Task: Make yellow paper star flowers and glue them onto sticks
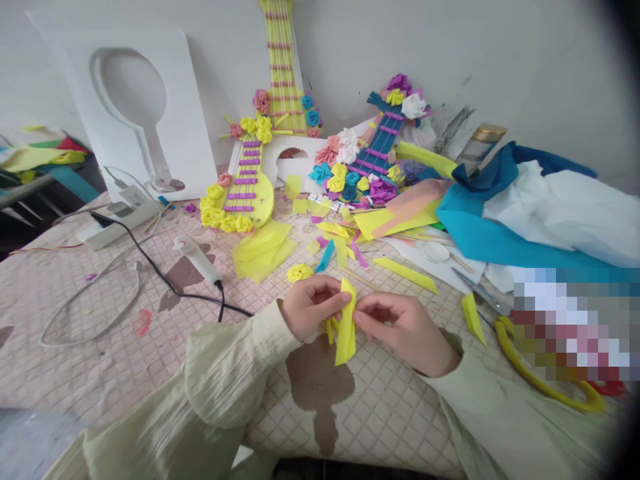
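Above the near middle of the table, my left hand [315, 307] pinches a folded strip of yellow crepe paper [346, 341] between thumb and fingers. The strip hangs downward, its lower end free. My right hand [407, 330] is closed at the strip's right edge, thumb and fingertips pressed together on it. Thin yellow paper ends [331, 329] show under my left hand; what they join is hidden. Just beyond that hand lies a yellow paper flower [300, 272]. Scissors with yellow handles [520, 360] rest to the right of my right hand.
Flower-trimmed paper instruments, one yellow [260, 193] and one blue [377, 150], stand at the back. A glue gun [197, 259] with a black cord lies left, near a power strip [117, 223]. Yellow sheets [265, 250] and blue paper [465, 220] are spread about.
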The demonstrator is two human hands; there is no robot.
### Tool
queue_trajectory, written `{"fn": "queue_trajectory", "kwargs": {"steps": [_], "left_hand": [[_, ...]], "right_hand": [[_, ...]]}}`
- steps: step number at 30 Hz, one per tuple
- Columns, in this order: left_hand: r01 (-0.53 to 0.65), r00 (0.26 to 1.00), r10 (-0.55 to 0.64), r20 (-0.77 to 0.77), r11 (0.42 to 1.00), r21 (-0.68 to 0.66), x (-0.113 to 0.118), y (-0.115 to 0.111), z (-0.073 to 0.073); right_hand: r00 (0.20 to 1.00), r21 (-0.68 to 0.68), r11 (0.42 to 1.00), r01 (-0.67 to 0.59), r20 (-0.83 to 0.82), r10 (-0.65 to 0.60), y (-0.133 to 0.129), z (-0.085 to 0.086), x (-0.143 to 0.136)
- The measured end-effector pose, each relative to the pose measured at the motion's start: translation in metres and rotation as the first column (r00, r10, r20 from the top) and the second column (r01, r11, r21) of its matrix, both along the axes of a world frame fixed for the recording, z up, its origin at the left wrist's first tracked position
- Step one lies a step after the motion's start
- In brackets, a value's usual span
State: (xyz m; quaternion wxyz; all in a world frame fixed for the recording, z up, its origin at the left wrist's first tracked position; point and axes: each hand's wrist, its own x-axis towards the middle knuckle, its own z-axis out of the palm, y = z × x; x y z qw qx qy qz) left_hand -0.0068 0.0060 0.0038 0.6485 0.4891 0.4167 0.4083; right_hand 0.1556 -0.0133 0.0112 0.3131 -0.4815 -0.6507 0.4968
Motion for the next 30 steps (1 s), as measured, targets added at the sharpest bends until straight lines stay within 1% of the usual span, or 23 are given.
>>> {"fn": "queue_trajectory", "kwargs": {"steps": [5,8,11,16,19,21,22,25,26,28,30], "left_hand": [[0.015,1.000,-0.015,0.004,1.000,0.017,0.0032,-0.0023,-0.0008],[-0.024,1.000,0.024,0.008,1.000,0.002,0.0041,-0.0025,0.0006],[-0.077,0.997,0.077,0.025,0.997,-0.010,0.0032,-0.0017,0.0007],[-0.161,0.986,0.162,0.044,0.987,-0.020,0.0014,0.0000,-0.0009],[-0.191,0.981,0.192,0.043,0.981,-0.019,0.0008,0.0000,0.0003],[-0.174,0.984,0.175,0.045,0.985,-0.021,0.0004,-0.0008,0.0022],[-0.146,0.988,0.147,0.043,0.989,-0.024,0.0003,-0.0014,0.0032],[-0.018,1.000,0.018,0.000,0.998,-0.054,0.0012,-0.0040,0.0050],[0.008,1.000,-0.010,-0.016,0.998,-0.066,0.0019,-0.0047,0.0049],[0.012,0.999,-0.015,-0.031,0.997,-0.079,0.0035,-0.0057,0.0035],[-0.025,0.999,0.023,-0.023,0.996,-0.082,0.0048,-0.0058,0.0011]], "right_hand": [[0.995,0.027,0.997,-0.075,0.066,0.073,0.0005,-0.0001,0.0014],[0.996,0.039,0.997,-0.065,0.068,0.062,0.0004,0.0007,0.0009],[0.997,0.023,0.998,-0.066,0.049,0.065,0.0001,0.0009,-0.0003],[0.992,-0.047,0.991,-0.124,0.020,0.125,-0.0014,-0.0028,-0.0026],[0.986,-0.154,0.974,-0.168,-0.036,0.164,-0.0018,-0.0054,-0.0031],[0.982,-0.225,0.957,-0.185,-0.084,0.171,-0.0010,-0.0057,-0.0028],[0.981,-0.245,0.952,-0.184,-0.107,0.162,-0.0004,-0.0053,-0.0024],[0.982,-0.249,0.956,-0.153,-0.146,0.119,0.0018,-0.0025,-0.0011],[0.983,-0.245,0.959,-0.143,-0.148,0.109,0.0023,-0.0015,-0.0007],[0.983,-0.241,0.960,-0.138,-0.149,0.104,0.0025,-0.0002,-0.0002],[0.982,-0.242,0.959,-0.146,-0.155,0.111,0.0021,0.0000,-0.0001]]}}
